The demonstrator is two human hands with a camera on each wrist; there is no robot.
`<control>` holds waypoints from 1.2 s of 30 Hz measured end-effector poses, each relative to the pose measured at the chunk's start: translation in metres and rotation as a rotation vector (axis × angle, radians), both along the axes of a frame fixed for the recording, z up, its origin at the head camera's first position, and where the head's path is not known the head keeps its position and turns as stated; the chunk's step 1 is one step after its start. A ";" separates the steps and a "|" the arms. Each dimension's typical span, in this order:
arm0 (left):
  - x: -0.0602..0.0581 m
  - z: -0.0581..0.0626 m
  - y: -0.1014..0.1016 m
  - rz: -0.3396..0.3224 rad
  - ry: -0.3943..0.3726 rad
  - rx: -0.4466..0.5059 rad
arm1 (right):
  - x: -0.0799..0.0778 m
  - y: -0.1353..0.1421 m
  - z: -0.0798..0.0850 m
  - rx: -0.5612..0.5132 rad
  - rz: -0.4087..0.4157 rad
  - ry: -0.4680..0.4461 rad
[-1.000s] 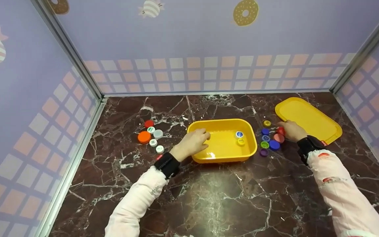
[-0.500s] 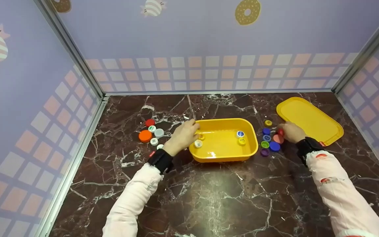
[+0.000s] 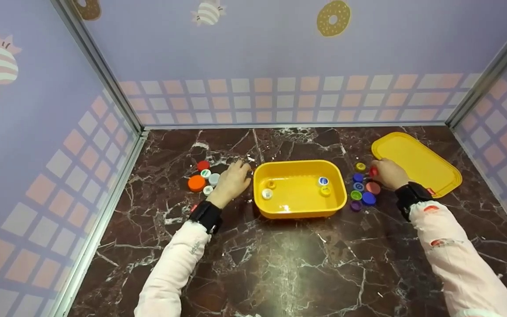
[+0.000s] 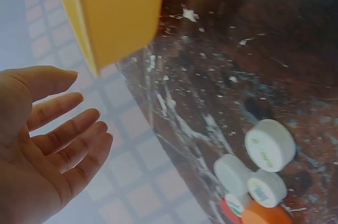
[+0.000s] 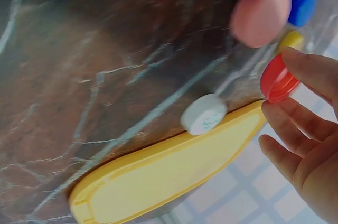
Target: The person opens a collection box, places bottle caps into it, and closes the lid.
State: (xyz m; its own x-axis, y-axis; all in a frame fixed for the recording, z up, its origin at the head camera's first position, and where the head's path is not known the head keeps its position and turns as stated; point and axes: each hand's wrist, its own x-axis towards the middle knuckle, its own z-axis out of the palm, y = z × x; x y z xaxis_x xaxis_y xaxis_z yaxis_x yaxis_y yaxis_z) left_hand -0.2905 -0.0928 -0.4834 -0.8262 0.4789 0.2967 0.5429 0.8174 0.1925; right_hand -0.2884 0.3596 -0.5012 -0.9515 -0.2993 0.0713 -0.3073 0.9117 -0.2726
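My left hand (image 3: 231, 182) hovers between the left bottle caps and the yellow plastic box (image 3: 299, 214), holding nothing; its fingers look relaxed in the left wrist view. Beneath and beside it lie an orange cap (image 3: 196, 183), a red cap (image 3: 203, 165) and several white caps (image 4: 270, 145). The box contains a white cap (image 3: 267, 193), a blue-and-white cap (image 3: 323, 181) and two yellow ones. At the right, my right hand (image 3: 390, 174) pinches a red bottle cap (image 5: 278, 78) between thumb and fingers, above a pink cap (image 5: 261, 18) and blue caps (image 3: 369, 199).
A yellow lid (image 3: 420, 165) lies flat at the back right, with a white cap (image 5: 203, 114) at its edge. Green (image 3: 356, 195), purple (image 3: 356, 205) and yellow (image 3: 360, 167) caps belong to the right cluster. Patterned walls enclose the marble-look table (image 3: 280, 264).
My left hand has withdrawn leftward from over the box toward the left caps, uncovering a white and a yellow cap inside. The right hand stays near its cluster, with the red cap in its fingers.
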 end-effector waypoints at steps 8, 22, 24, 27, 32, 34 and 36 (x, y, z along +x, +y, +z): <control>-0.004 -0.012 -0.010 0.090 -0.130 -0.082 | -0.009 -0.036 0.018 -0.106 0.059 0.013; -0.004 -0.018 -0.017 0.136 -0.165 -0.129 | -0.011 -0.103 0.041 -0.085 0.329 0.012; -0.003 -0.018 -0.018 0.146 -0.164 -0.134 | -0.011 -0.109 0.041 -0.072 0.340 -0.006; -0.002 -0.018 -0.019 0.147 -0.164 -0.146 | -0.010 -0.116 0.040 -0.056 0.358 -0.025; 0.000 -0.019 -0.017 0.118 -0.157 -0.152 | -0.014 -0.126 0.035 -0.045 0.376 -0.053; 0.002 -0.020 -0.017 0.108 -0.157 -0.152 | -0.016 -0.129 0.033 -0.033 0.365 -0.081; 0.003 -0.021 -0.016 0.102 -0.163 -0.155 | -0.017 -0.131 0.032 -0.024 0.352 -0.116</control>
